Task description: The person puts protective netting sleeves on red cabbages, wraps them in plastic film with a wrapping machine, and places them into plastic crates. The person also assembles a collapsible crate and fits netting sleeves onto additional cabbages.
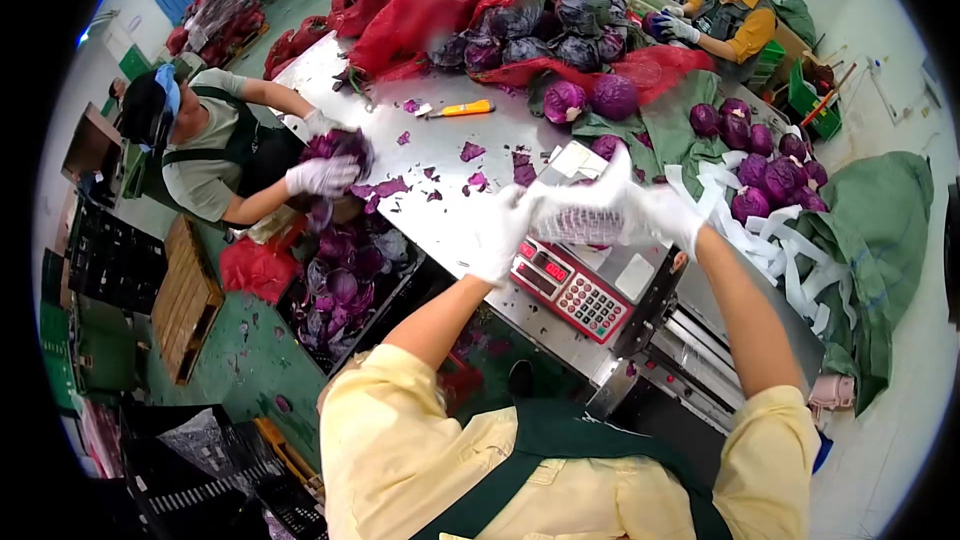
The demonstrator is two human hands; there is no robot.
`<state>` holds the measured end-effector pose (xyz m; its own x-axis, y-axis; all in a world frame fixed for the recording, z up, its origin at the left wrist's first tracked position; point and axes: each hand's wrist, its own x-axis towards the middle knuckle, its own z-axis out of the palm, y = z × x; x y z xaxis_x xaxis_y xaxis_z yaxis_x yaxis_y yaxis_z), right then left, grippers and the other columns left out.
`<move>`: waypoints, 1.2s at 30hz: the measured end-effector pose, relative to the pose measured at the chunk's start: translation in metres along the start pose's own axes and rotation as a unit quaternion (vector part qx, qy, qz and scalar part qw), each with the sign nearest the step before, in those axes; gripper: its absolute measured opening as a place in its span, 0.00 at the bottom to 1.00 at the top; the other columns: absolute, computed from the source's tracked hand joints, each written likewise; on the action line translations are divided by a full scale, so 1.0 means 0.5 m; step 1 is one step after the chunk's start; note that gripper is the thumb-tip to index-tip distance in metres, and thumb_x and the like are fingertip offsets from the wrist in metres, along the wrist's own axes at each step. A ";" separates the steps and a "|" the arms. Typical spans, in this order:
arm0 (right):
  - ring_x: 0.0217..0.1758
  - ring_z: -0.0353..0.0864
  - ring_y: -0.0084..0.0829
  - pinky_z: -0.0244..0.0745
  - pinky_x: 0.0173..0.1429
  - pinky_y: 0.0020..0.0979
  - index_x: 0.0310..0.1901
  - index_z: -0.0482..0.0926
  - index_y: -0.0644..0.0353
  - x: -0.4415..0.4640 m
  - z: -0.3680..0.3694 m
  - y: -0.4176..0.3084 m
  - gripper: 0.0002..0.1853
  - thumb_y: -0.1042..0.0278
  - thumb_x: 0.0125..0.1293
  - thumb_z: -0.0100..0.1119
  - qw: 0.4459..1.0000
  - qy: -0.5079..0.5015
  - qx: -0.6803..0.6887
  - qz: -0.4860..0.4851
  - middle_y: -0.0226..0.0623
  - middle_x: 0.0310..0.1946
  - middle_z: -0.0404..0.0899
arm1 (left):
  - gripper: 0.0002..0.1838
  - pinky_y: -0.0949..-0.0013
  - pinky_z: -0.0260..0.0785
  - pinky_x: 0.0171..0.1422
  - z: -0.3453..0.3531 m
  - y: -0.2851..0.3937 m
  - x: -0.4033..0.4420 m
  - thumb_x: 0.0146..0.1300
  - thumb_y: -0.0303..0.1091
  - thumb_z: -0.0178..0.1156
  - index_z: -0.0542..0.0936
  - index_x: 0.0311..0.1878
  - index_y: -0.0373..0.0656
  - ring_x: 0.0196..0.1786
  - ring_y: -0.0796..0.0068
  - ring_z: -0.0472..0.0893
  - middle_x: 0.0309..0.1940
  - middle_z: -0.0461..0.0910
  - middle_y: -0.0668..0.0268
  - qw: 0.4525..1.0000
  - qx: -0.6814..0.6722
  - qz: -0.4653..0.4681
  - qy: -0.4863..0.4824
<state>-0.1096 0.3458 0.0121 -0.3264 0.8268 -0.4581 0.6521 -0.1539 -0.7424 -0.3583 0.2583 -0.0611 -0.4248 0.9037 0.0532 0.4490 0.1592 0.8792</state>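
The person in the yellow shirt holds up a white net wrap [585, 225] with something purple inside, over the shiny metal table [400, 205]. The left hand [503, 233], in a white glove, has its fingers curled on one end of the wrap. The right hand [668, 216], in a white glove too, has its fingers bent around the other end. Both gloves are blurry, so I can't tell how tight they squeeze.

Just below the wrap is a red and white scale [573, 292] with glowing red numbers. On the right, round purple cabbages [780, 178] sit near a pile of white strips [800, 258] and a big green sack [880, 260]. An orange knife [465, 109] lies farther back, near big red net bags [430, 5]. On the left, a co-worker [210, 145] in gloves holds a leafy purple cabbage [345, 148] above a black crate [345, 290] of leaves.
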 end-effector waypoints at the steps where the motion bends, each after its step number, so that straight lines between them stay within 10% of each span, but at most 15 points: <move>1: 0.37 0.80 0.33 0.74 0.44 0.37 0.42 0.83 0.67 0.059 -0.009 0.005 0.25 0.47 0.68 0.52 0.997 0.062 -0.009 -0.053 0.43 0.33 0.84 | 0.15 0.64 0.74 0.39 0.023 -0.013 0.042 0.63 0.48 0.59 0.84 0.39 0.47 0.30 0.68 0.84 0.28 0.84 0.61 0.994 0.092 0.040 0.046; 5: 0.41 0.80 0.33 0.74 0.46 0.38 0.50 0.82 0.65 0.306 0.002 0.177 0.30 0.40 0.66 0.55 0.983 0.048 -0.156 -0.086 0.41 0.38 0.84 | 0.07 0.57 0.74 0.28 0.126 -0.129 0.119 0.54 0.37 0.61 0.84 0.31 0.46 0.24 0.64 0.84 0.22 0.82 0.60 0.933 0.320 0.162 -0.036; 6: 0.46 0.80 0.35 0.74 0.51 0.37 0.58 0.78 0.62 0.149 0.068 0.041 0.30 0.41 0.70 0.50 0.984 0.019 0.170 0.054 0.39 0.46 0.82 | 0.11 0.58 0.76 0.38 0.109 -0.089 0.091 0.61 0.38 0.55 0.82 0.40 0.45 0.33 0.57 0.84 0.30 0.83 0.54 0.948 0.270 0.129 -0.111; 7: 0.54 0.78 0.36 0.72 0.61 0.36 0.66 0.69 0.60 0.236 0.087 0.162 0.29 0.45 0.74 0.44 0.934 -0.096 0.344 -0.013 0.39 0.53 0.79 | 0.11 0.59 0.75 0.43 0.135 -0.095 0.081 0.59 0.34 0.54 0.81 0.43 0.43 0.38 0.57 0.82 0.34 0.82 0.53 0.970 0.166 0.175 -0.022; 9: 0.59 0.76 0.39 0.69 0.66 0.38 0.65 0.69 0.58 0.209 0.106 0.195 0.26 0.50 0.76 0.36 0.887 -0.195 0.415 -0.055 0.40 0.57 0.77 | 0.14 0.61 0.73 0.52 0.189 -0.110 0.065 0.57 0.27 0.53 0.78 0.47 0.40 0.48 0.56 0.80 0.43 0.78 0.50 0.941 -0.025 0.308 0.137; 13: 0.58 0.76 0.37 0.69 0.65 0.36 0.57 0.76 0.65 0.026 0.140 0.112 0.23 0.58 0.76 0.37 0.876 -0.055 0.478 -0.042 0.40 0.56 0.78 | 0.13 0.66 0.74 0.47 0.125 -0.072 -0.035 0.70 0.43 0.53 0.76 0.44 0.43 0.43 0.66 0.81 0.40 0.81 0.55 0.980 -0.102 0.065 -0.157; 14: 0.58 0.76 0.37 0.69 0.65 0.36 0.57 0.76 0.65 -0.034 0.143 0.094 0.23 0.58 0.76 0.37 0.877 -0.057 0.476 -0.040 0.40 0.56 0.78 | 0.20 0.64 0.73 0.54 0.127 -0.059 -0.067 0.72 0.49 0.49 0.76 0.51 0.41 0.50 0.63 0.81 0.46 0.82 0.57 0.891 -0.384 -0.025 -0.240; 16: 0.55 0.77 0.31 0.71 0.60 0.33 0.53 0.77 0.67 -0.127 0.143 0.091 0.20 0.61 0.75 0.39 0.925 0.045 0.357 -0.122 0.40 0.52 0.79 | 0.26 0.61 0.71 0.64 0.099 -0.012 -0.139 0.71 0.54 0.49 0.75 0.59 0.42 0.54 0.67 0.80 0.54 0.80 0.58 0.464 -0.702 -0.309 -0.443; 19: 0.53 0.79 0.29 0.74 0.57 0.31 0.60 0.70 0.68 -0.251 0.118 0.088 0.21 0.61 0.73 0.49 0.936 -0.067 0.289 -0.188 0.41 0.53 0.77 | 0.26 0.58 0.74 0.59 0.059 0.003 -0.214 0.71 0.55 0.51 0.78 0.54 0.40 0.50 0.67 0.82 0.49 0.82 0.57 0.511 -0.693 -0.334 -0.385; 22: 0.41 0.79 0.26 0.76 0.46 0.25 0.57 0.71 0.70 -0.367 0.113 0.095 0.20 0.61 0.76 0.45 0.824 -0.301 0.468 -0.107 0.39 0.48 0.79 | 0.19 0.66 0.78 0.51 0.009 0.049 -0.301 0.72 0.46 0.53 0.78 0.52 0.40 0.41 0.72 0.83 0.43 0.84 0.63 0.591 -0.667 -0.302 -0.339; 24: 0.43 0.80 0.26 0.76 0.47 0.25 0.61 0.69 0.70 -0.422 0.113 0.106 0.23 0.58 0.77 0.42 0.946 -0.115 0.153 -0.261 0.41 0.50 0.79 | 0.18 0.66 0.78 0.50 0.016 0.073 -0.358 0.72 0.46 0.54 0.78 0.51 0.41 0.41 0.72 0.83 0.42 0.84 0.64 0.516 -0.686 -0.338 -0.385; 27: 0.47 0.81 0.31 0.78 0.54 0.34 0.57 0.73 0.66 -0.476 0.149 0.144 0.21 0.58 0.77 0.40 0.839 -0.116 0.530 -0.036 0.41 0.49 0.80 | 0.15 0.63 0.77 0.52 0.043 0.125 -0.414 0.71 0.42 0.54 0.78 0.50 0.41 0.42 0.69 0.83 0.39 0.84 0.60 0.516 -0.689 -0.327 -0.390; 31: 0.48 0.82 0.32 0.77 0.57 0.35 0.60 0.70 0.59 -0.563 0.153 0.302 0.21 0.55 0.74 0.42 0.920 -0.018 0.388 -0.046 0.38 0.53 0.78 | 0.08 0.62 0.77 0.51 0.055 0.210 -0.516 0.66 0.32 0.56 0.79 0.44 0.40 0.39 0.64 0.83 0.37 0.84 0.59 0.542 -0.676 -0.377 -0.327; 32: 0.54 0.79 0.35 0.74 0.62 0.37 0.62 0.70 0.59 -0.609 0.157 0.325 0.25 0.49 0.74 0.38 0.805 -0.072 0.587 0.033 0.40 0.54 0.78 | 0.07 0.62 0.77 0.51 0.089 0.212 -0.544 0.66 0.31 0.56 0.79 0.42 0.40 0.38 0.63 0.83 0.36 0.84 0.59 0.549 -0.676 -0.385 -0.306; 36: 0.59 0.76 0.38 0.70 0.67 0.38 0.63 0.71 0.60 -0.716 0.147 0.328 0.29 0.45 0.74 0.36 0.701 -0.115 0.703 0.034 0.42 0.58 0.76 | 0.05 0.64 0.78 0.48 0.161 0.267 -0.607 0.65 0.31 0.58 0.79 0.38 0.40 0.35 0.68 0.83 0.32 0.83 0.62 0.598 -0.613 -0.363 -0.367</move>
<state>0.0639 -0.0152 0.0181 -0.5352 0.7069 -0.4625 -0.5940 -0.7042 -0.3889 -0.1063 0.0373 0.0020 0.5026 0.7769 -0.3793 -0.7503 0.6099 0.2550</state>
